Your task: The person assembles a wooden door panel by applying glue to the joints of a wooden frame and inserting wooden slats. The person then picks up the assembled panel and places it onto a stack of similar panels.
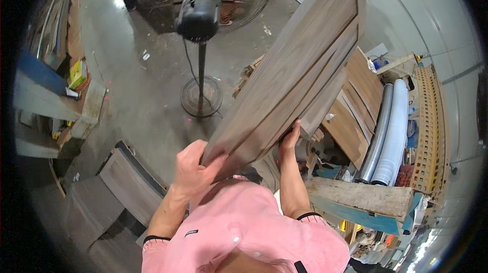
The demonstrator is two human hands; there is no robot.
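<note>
Wooden panel (300, 69) hides right fingers (top cropped).

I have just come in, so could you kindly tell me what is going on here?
A person in a pink shirt holds a large grey-brown wooden panel up at a tilt with both bare hands. The left hand grips its lower corner, and the right hand holds its right edge. A pedestal fan stands on the concrete floor beyond, with more wooden panels stacked at lower left.
</note>
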